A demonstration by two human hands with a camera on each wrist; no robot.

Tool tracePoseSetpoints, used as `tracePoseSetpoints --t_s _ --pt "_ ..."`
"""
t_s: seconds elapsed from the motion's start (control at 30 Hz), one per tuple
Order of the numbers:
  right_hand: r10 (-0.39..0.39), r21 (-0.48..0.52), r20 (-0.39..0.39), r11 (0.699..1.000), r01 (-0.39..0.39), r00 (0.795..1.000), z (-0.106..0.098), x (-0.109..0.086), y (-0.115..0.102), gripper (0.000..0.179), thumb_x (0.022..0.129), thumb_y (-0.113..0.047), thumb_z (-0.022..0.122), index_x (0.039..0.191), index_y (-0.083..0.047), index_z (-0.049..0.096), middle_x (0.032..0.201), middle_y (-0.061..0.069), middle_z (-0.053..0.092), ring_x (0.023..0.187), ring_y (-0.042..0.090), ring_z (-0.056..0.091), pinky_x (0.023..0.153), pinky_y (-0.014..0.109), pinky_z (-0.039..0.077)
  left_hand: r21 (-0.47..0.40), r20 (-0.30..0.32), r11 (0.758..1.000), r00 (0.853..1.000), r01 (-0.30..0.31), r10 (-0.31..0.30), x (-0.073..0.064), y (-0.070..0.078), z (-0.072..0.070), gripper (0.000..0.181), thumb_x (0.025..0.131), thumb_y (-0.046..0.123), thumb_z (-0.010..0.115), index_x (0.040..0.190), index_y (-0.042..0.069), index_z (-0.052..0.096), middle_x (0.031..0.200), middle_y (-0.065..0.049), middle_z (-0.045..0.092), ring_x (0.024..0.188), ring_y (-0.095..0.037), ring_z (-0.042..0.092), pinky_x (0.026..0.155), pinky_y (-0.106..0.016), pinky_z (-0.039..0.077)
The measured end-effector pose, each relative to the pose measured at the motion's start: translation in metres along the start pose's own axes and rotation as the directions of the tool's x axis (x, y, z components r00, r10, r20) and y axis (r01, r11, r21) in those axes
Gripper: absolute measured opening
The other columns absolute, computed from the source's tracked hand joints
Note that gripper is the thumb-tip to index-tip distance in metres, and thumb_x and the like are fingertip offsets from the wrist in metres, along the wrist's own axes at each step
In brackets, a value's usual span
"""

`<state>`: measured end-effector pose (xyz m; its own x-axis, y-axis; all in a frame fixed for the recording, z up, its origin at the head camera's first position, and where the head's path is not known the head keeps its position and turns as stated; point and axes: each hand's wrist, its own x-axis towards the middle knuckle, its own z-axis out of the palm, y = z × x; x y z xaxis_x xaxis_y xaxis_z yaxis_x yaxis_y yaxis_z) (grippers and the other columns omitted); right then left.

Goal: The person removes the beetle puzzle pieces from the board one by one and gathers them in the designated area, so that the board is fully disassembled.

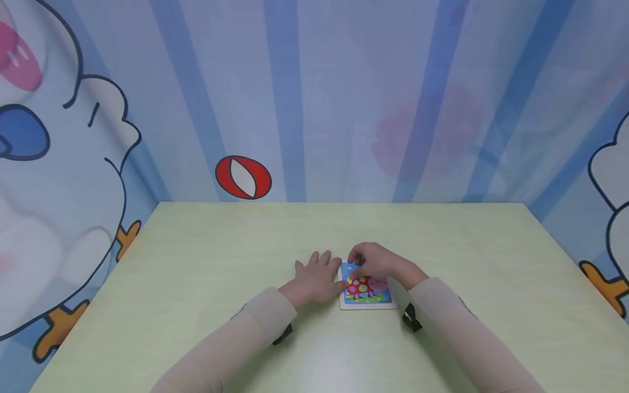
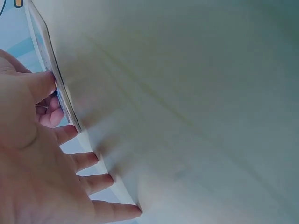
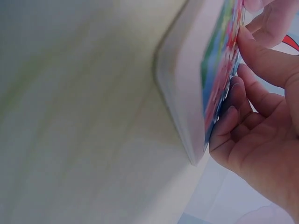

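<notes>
A small square picture board [image 1: 371, 299] with a white rim lies flat on the table. Its picture shows a pink pig's face and a red, spotted body over green and blue. My left hand [image 1: 316, 281] lies at the board's left side with straight, spread fingers. In the left wrist view, its thumb [image 2: 43, 86] touches the board's edge [image 2: 52, 58]. Over the upper part of the picture, my right hand [image 1: 377, 261] has curled fingers touching the surface. The right wrist view shows its thumb [image 3: 261, 58] against the picture; whether a piece is pinched there is hidden.
The pale yellow-green tabletop [image 1: 221, 245] runs back to a blue striped curtain [image 1: 334, 109]. Printed cartoon figures [image 1: 54, 180] cover the side sheets. A dark strap [image 1: 411, 317] hangs under the right wrist.
</notes>
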<state>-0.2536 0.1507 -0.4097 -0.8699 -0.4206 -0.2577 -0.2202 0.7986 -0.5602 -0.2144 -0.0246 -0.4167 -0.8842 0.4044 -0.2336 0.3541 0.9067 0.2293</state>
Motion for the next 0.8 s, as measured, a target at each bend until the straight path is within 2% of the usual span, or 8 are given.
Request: tracePoseSetpoints --t_s 0.27,0.8 --pt "0.022 -0.005 0.000 1.000 -0.022 1.000 0.0000 0.0001 -0.0005 0.026 0.084 -0.016 0.076 0.105 -0.007 0.064 0.099 0.004 0.063 0.091 0.019 0.055 0.092 0.037 0.049 0.006 0.003 1.000 1.000 0.017 -0.017 0.0014 0.0011 0.0011 0.062 0.096 0.053 0.047 0.147 0.018 0.038 0.157 -0.010 0.027 0.145 -0.037 0.020 0.105 -0.070 0.022" --pt "-0.016 0.032 -0.012 0.999 0.016 1.000 -0.0011 -0.0014 0.0013 0.022 0.085 -0.013 0.075 0.099 -0.007 0.060 0.095 0.004 0.060 0.087 0.018 0.053 0.085 0.035 0.049 -0.006 0.004 1.000 1.000 0.020 -0.020 0.0017 0.0005 0.0016 0.063 0.096 0.053 0.048 0.147 0.018 0.037 0.157 -0.010 0.026 0.145 -0.038 0.019 0.105 -0.071 0.021"
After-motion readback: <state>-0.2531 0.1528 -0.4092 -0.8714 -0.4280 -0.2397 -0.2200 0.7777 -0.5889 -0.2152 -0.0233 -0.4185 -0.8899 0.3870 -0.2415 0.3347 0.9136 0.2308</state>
